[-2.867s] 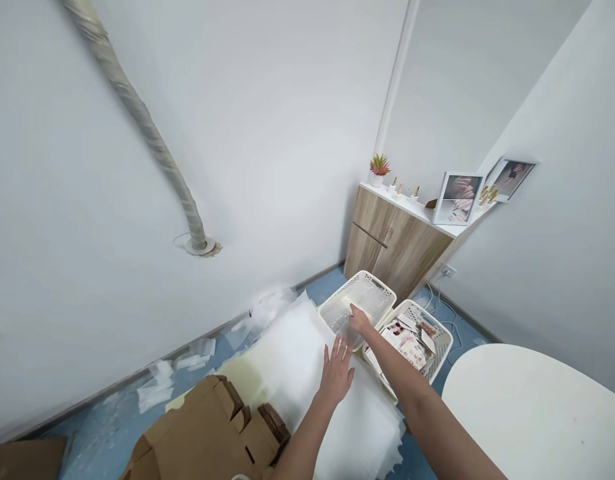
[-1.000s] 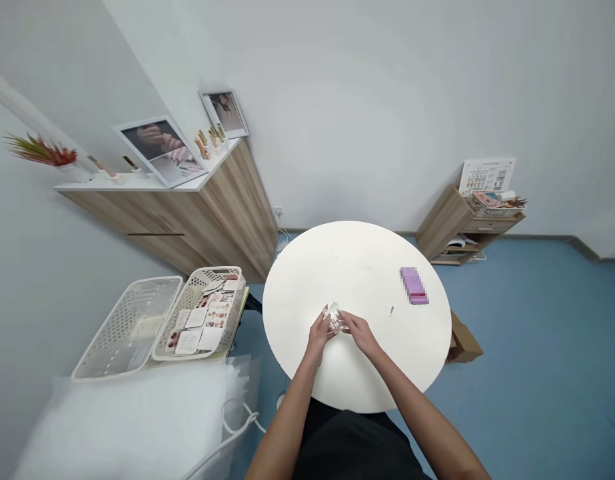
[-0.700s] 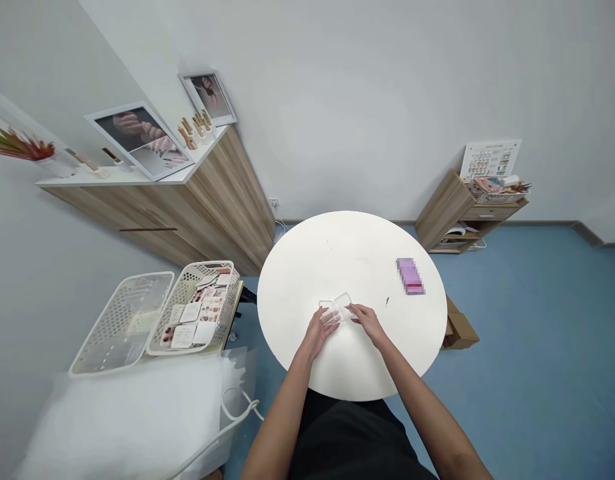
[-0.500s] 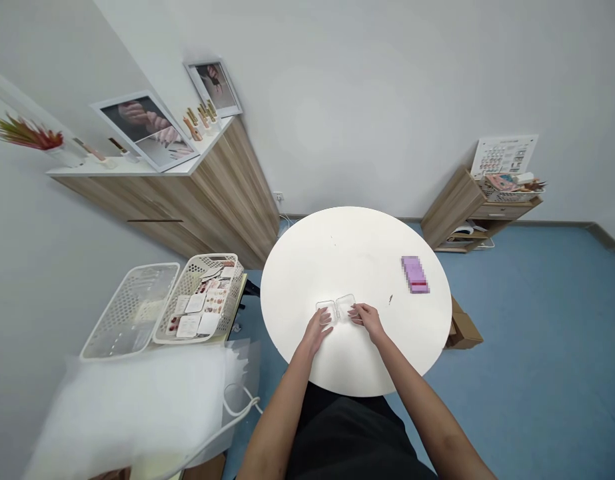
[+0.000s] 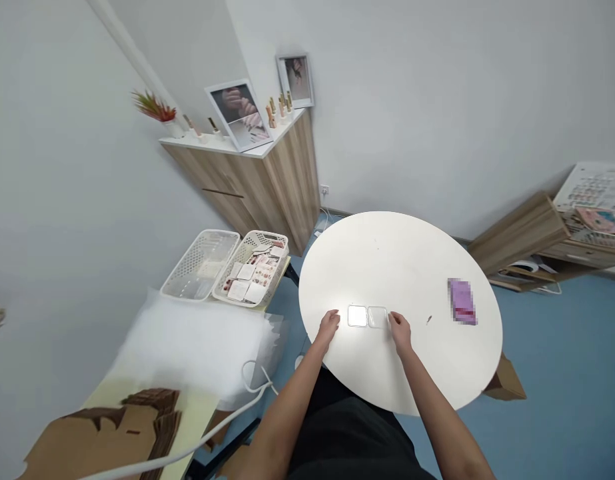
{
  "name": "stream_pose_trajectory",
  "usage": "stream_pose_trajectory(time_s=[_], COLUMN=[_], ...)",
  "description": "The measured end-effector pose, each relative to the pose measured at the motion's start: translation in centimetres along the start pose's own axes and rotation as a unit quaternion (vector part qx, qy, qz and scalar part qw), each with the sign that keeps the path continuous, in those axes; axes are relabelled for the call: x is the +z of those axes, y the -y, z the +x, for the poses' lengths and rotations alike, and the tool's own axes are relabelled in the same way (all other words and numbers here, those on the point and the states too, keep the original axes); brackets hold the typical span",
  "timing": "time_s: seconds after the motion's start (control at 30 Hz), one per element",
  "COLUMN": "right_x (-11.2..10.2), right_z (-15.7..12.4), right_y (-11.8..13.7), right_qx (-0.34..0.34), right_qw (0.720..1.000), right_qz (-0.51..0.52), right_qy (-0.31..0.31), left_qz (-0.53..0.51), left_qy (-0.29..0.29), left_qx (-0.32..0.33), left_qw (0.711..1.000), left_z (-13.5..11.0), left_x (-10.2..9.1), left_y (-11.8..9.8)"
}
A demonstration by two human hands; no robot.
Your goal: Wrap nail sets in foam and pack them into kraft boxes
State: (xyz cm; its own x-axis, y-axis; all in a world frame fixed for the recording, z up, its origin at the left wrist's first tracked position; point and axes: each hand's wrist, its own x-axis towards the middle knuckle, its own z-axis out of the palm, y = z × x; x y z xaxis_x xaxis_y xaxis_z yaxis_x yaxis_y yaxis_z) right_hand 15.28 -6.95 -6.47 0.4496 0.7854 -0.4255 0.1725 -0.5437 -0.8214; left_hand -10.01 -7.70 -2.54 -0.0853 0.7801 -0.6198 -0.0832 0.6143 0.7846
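1. On the tabletop (image 5: 347, 267), toward the near side: a clear case (image 5: 368, 317), opened out flat, with its two square halves side by side.
2. Left half (image 5: 357, 317): bright, from glare or a pale lining, cannot tell which. Right half (image 5: 378, 318): see-through, showing white beneath.
3. Left hand (image 5: 329, 327): released, fingers loosely bent, just beside the left half but apart from it, with nothing visible in its grasp.
4. Right hand (image 5: 400, 330): fingers curled at the outer edge of the right half. Cannot tell a light pinch on the rim from mere nearness.
5. Step in hand, as judged from this: laying the opened case out flat between both hands.
6. Called for next, by the same judgement: fingertips low against the thin rim, gentle enough to spare the fold and avoid a skid.
7. Farther right: a small dark bit (image 5: 429, 320), then a purple item (image 5: 462, 300), pixelated past identifying.
8. Well off to the left: a basket of cards (image 5: 277, 271) beside another pale basket (image 5: 187, 261).
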Motion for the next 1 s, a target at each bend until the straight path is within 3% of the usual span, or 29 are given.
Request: stream_pose_trajectory(time_s=[0.13, 0.3, 0.43, 0.57, 0.67, 0.77, 0.9, 1.0], right_x=[1.8, 8.0, 14.9, 22.1, 27.3, 31.8, 36.5, 39.2], right_z=[0.2, -1.6, -3.8, -5.8, -6.9, -7.3, -6.9, -6.3], right_y=[2.3, 7.8, 12.5, 17.3, 20.6, 23.2, 25.5, 26.5], right_qx=[-0.075, -0.163, -0.266, -0.396, -0.473, -0.52, -0.519, -0.49], right_qw=[0.994, 0.983, 0.954, 0.898, 0.849, 0.792, 0.72, 0.688], right_qz=[-0.073, -0.07, -0.095, -0.143, -0.187, -0.274, -0.426, -0.505], right_qy=[-0.032, 0.037, 0.101, 0.131, 0.147, 0.165, 0.175, 0.178], left_qz=[0.063, 0.16, 0.264, 0.396, 0.468, 0.493, 0.486, 0.479], left_qy=[-0.067, -0.226, -0.32, -0.319, -0.286, -0.271, -0.276, -0.28], left_qx=[0.152, 0.342, 0.386, 0.369, 0.358, 0.354, 0.351, 0.352], left_qw=[0.984, 0.898, 0.824, 0.778, 0.756, 0.747, 0.751, 0.754], left_z=[-0.6, -1.9, -1.5, 0.4, 1.6, 1.9, 1.8, 1.7], left_x=[-3.8, -11.2, -18.1, -23.3, -25.0, -25.3, -25.1, -25.1], left_y=[-1.7, -4.5, -5.9, -5.9, -5.4, -5.0, -5.0, -5.1])
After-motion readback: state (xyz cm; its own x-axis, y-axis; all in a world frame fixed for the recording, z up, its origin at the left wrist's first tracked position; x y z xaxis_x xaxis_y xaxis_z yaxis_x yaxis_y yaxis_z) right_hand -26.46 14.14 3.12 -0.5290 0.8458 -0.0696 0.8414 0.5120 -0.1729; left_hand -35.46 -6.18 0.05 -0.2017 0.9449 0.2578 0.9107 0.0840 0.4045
